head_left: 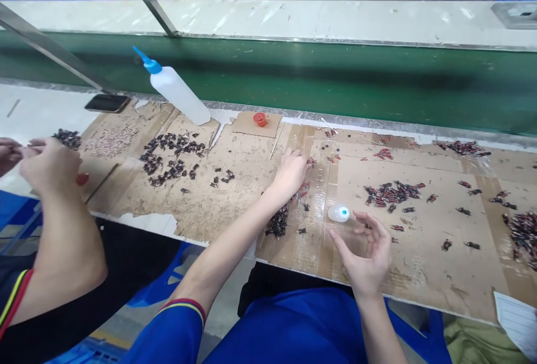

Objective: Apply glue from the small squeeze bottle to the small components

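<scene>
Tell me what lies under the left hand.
Cardboard shows around the left hand, with small red pieces visible beside its palm and wrist. Whatever is directly beneath the palm and curled fingers is covered and cannot be seen.

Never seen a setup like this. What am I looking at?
No machine here: a person works barehanded, seen by one head-worn camera looking forward and down. The left hand is down at the cardboard, beside red parts; whether it grips one is unclear. The right hand is open by the small bottle. Also on the surface: a red-and-black pile, dark parts, a red cap and a large bottle. The far-left hands are a co-worker's.
</scene>
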`<action>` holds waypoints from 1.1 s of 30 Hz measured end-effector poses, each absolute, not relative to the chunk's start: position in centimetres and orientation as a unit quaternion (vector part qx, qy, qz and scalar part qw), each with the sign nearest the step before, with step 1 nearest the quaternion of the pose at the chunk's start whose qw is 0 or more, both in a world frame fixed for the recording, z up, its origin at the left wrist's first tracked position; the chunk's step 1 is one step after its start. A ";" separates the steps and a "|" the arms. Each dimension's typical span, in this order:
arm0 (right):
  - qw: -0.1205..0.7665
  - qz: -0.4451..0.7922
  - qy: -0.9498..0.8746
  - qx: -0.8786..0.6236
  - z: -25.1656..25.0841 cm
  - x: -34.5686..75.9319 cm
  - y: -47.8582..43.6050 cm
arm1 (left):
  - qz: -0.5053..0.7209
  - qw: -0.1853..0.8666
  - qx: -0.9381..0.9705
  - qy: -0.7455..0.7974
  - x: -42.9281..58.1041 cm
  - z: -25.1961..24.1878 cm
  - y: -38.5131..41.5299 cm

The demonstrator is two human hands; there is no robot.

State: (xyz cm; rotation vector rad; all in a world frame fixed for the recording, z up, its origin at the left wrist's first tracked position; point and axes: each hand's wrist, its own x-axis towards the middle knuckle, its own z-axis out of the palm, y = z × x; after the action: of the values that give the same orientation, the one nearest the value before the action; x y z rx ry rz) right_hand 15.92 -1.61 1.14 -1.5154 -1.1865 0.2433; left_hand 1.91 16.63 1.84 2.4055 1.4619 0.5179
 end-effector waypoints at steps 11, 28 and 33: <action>0.556 0.240 -0.524 -0.599 1.6 13.4 -3.2 | 0.288 0.273 0.817 0.418 -0.8 5.1 3.4; 0.492 0.347 -0.434 -0.671 0.6 12.8 -4.1 | 0.291 0.134 0.778 0.540 -1.4 0.8 0.3; 0.499 0.379 -0.409 -0.663 1.1 12.0 -3.9 | 0.319 0.223 0.761 0.519 -1.7 1.1 0.1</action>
State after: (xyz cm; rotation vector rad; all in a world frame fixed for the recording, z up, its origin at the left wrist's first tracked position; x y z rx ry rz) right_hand 12.00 -3.86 1.11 -1.6029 -0.9900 0.9177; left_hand -1.73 0.06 1.09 2.1014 1.4341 0.8798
